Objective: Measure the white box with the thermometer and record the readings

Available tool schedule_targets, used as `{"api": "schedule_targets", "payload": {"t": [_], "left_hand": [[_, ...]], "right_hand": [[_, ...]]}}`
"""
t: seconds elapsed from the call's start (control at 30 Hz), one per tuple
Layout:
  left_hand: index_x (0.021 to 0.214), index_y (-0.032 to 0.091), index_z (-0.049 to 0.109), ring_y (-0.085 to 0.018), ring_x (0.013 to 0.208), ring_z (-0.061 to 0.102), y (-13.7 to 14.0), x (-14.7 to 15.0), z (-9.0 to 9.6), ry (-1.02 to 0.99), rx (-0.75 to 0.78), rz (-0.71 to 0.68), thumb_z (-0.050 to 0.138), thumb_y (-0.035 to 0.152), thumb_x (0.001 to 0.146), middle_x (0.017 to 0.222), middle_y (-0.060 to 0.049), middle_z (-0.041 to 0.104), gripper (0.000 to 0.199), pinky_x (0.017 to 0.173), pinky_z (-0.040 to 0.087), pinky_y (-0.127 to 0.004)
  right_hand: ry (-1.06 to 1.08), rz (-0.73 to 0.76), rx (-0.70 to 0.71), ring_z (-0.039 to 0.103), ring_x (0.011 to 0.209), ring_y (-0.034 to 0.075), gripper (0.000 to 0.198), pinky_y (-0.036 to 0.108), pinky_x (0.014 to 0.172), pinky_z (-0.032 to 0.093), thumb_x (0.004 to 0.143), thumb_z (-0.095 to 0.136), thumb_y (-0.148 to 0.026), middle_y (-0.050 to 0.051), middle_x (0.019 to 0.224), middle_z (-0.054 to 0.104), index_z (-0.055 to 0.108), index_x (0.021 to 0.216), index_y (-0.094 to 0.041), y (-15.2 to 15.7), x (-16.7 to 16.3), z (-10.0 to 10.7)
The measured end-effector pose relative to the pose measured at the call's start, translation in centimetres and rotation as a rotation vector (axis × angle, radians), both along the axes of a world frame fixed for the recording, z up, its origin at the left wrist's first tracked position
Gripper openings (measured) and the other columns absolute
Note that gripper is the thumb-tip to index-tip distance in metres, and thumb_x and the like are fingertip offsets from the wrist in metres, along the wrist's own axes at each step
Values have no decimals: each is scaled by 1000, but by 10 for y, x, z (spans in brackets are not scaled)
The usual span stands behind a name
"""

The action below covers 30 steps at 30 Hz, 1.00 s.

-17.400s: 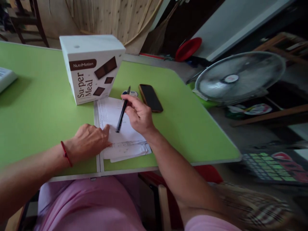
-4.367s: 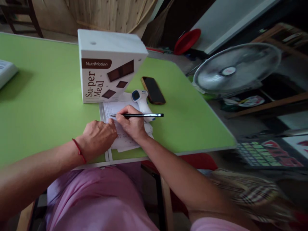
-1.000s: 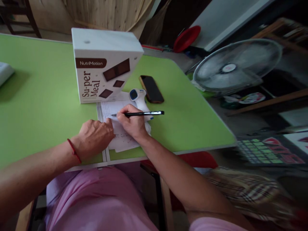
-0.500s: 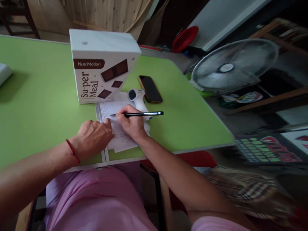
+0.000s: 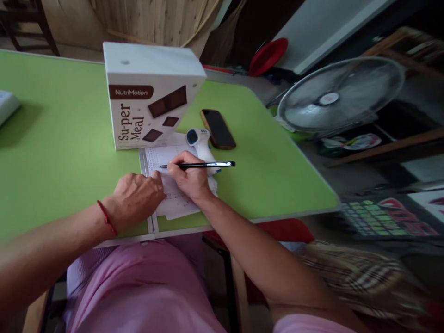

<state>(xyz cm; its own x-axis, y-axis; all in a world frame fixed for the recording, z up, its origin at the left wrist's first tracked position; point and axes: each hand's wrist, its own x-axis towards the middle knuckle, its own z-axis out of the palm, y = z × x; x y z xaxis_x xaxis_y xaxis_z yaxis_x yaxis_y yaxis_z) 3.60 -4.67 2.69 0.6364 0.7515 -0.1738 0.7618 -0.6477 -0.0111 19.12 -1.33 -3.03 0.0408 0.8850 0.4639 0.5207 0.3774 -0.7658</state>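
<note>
A slim black pen [image 5: 208,164] is pinched in my right hand [image 5: 190,178], its tip down on a sheet of paper [image 5: 173,185] that bears rows of small writing. My left hand [image 5: 138,196] lies curled at the paper's left edge, back of the hand up, a red cord on the wrist. Its fingers bend under and the palm is hidden, so I cannot make out whether anything is in it. Just beyond my right hand lies a white handheld thermometer [image 5: 199,141], partly covering the paper. A tall white box [image 5: 152,106] marked "NutriMotion Su-per Meal" stands behind the paper.
A dark phone [image 5: 218,129] rests on the green table [image 5: 270,171], right of the thermometer. At the far left is part of a white object [image 5: 7,106]. A standing fan [image 5: 342,95] and a red basin-like object [image 5: 268,56] are beyond the table's right side.
The view has shifted very slightly, so everything sits a little further right. Both hands keep their places, and the pen tip stays on the paper with hardly any visible movement.
</note>
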Motion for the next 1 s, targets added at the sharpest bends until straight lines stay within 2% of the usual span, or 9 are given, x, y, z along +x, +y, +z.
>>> {"api": "schedule_targets", "payload": {"t": [0.27, 0.43, 0.53, 0.63, 0.73, 0.8, 0.87, 0.93, 1.0], "left_hand": [[118, 0, 51, -31, 69, 69, -1, 0, 0, 6, -3, 2, 39, 29, 96, 70, -12, 68, 38, 51, 44, -34], [118, 1, 50, -32, 74, 68, -1, 0, 3, 4, -26, 21, 40, 32, 96, 73, -14, 68, 39, 55, 45, -35], [119, 2, 50, -32, 76, 68, 0, 0, 3, -15, -45, 20, 37, 31, 96, 74, -14, 68, 39, 55, 45, -35], [120, 3, 49, -31, 79, 68, 0, 0, 2, -8, -45, 38, 38, 31, 96, 75, -14, 68, 39, 57, 46, -33], [117, 5, 52, -29, 75, 68, 1, 0, 1, -24, -48, 57, 42, 33, 94, 70, -12, 67, 37, 57, 44, -31], [107, 9, 57, -27, 70, 67, 4, -2, 3, -98, -26, 48, 42, 37, 94, 69, -11, 66, 34, 55, 43, -31], [101, 14, 57, -25, 72, 65, 9, -7, 5, -202, 35, 35, 33, 43, 96, 75, -10, 65, 38, 57, 43, -32], [104, 19, 52, -23, 83, 62, 17, -17, 9, -374, 188, 22, 25, 45, 97, 89, -9, 63, 39, 67, 45, -34], [102, 21, 46, -23, 98, 57, 25, -29, 14, -726, 531, 13, 34, 43, 95, 102, -9, 58, 27, 82, 45, -37]], "right_hand": [[-5, -7, -9, 51, 54, 12, 11, 26, 54, 44, 72, 53, -26, -3, 56, 56, 51, 62, -22, 0, 1, 0], [-49, -35, 12, 50, 53, 11, 8, 26, 53, 44, 76, 52, -26, -4, 60, 57, 53, 70, -21, -1, 8, 8], [-225, -3, 34, 57, 64, 13, 9, 29, 63, 49, 80, 51, -24, 1, 74, 63, 59, 82, -21, 2, 18, 17], [-534, 48, 55, 61, 85, 19, 22, 34, 77, 49, 84, 44, -16, 7, 92, 64, 64, 94, -21, 9, 31, 22], [-751, 70, 33, 61, 92, 23, 40, 37, 79, 49, 83, 35, -6, 12, 99, 63, 64, 107, -18, 17, 39, 20], [-757, 13, 31, 61, 91, 24, 43, 37, 77, 49, 83, 34, -7, 14, 102, 63, 61, 114, -16, 19, 39, 15], [-672, -68, 49, 62, 88, 23, 39, 37, 77, 49, 86, 36, -15, 13, 99, 65, 60, 117, -15, 18, 35, 10], [-588, -122, 57, 62, 81, 21, 34, 35, 75, 49, 87, 44, -28, 9, 88, 67, 62, 113, -15, 15, 30, 7], [-583, -113, 13, 61, 70, 19, 33, 33, 68, 47, 80, 54, -36, 3, 72, 65, 65, 104, -17, 10, 25, 6]]}}
